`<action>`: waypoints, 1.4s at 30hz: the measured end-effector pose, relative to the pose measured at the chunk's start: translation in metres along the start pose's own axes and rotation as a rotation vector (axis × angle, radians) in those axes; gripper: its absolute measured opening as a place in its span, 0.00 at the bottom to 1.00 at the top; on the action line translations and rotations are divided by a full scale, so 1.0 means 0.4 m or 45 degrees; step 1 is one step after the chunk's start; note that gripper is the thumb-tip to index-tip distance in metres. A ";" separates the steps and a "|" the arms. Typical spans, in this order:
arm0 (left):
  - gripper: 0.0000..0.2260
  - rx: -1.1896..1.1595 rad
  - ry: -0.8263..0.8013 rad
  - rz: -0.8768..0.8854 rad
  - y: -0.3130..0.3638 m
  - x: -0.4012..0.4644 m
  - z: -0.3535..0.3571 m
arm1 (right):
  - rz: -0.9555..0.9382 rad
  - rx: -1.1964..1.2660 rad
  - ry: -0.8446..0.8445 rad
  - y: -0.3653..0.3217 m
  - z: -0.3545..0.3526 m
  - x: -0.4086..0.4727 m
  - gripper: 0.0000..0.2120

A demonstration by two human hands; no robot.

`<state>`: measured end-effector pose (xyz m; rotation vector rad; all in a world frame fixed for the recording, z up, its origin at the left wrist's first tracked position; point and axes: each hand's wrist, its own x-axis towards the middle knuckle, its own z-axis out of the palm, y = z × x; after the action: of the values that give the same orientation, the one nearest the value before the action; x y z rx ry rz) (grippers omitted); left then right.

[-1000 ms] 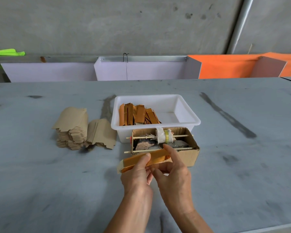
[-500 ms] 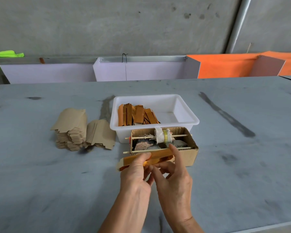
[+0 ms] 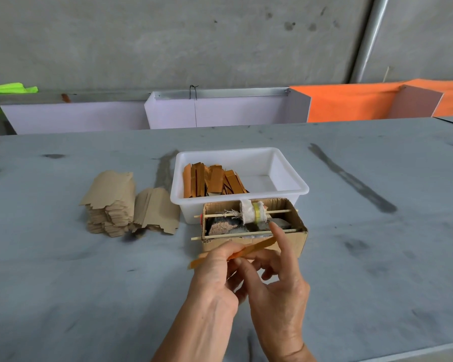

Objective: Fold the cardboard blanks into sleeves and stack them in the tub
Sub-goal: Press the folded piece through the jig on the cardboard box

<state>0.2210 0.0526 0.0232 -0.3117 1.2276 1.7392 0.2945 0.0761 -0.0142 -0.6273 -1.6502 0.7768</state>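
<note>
Head view: lower centre of frame, both hands work one orange blank point(image 3: 256, 246) held just in front of the cardboard box point(image 3: 293, 240). Left hand point(image 3: 215, 273) pinches the blank near its left end, fingers curled round it. Right hand point(image 3: 277, 280) has its thumb and lower fingers curled toward the blank's underside, exact contact hidden; its index finger sticks up straight, tip near the box's front stick.

Change: a second ago the blank showed its broad orange face, flat between both hands; now it is turned almost edge-on and looks thinner, and the right index has lifted off it. Judged: the fold is being closed into a sleeve, nearly ready to drop.

Tub point(image 3: 289, 188) sits centre frame just behind the box, with finished sleeves point(image 3: 212, 178) piled in its left half, right half bare. Unfolded blanks, brown pile point(image 3: 110, 205), lie left of the tub on the table point(image 3: 63, 296), so plenty remains. Camera has shifted slightly; tub, box and pile have not moved
</note>
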 end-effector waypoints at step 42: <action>0.13 0.173 -0.133 0.528 -0.026 0.018 -0.066 | 1.302 0.845 -0.206 -0.015 -0.030 0.064 0.08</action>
<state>0.2178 0.0350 0.0002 0.1237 1.3949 1.9778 0.3011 0.0934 0.0079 -0.9201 -1.0071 2.0408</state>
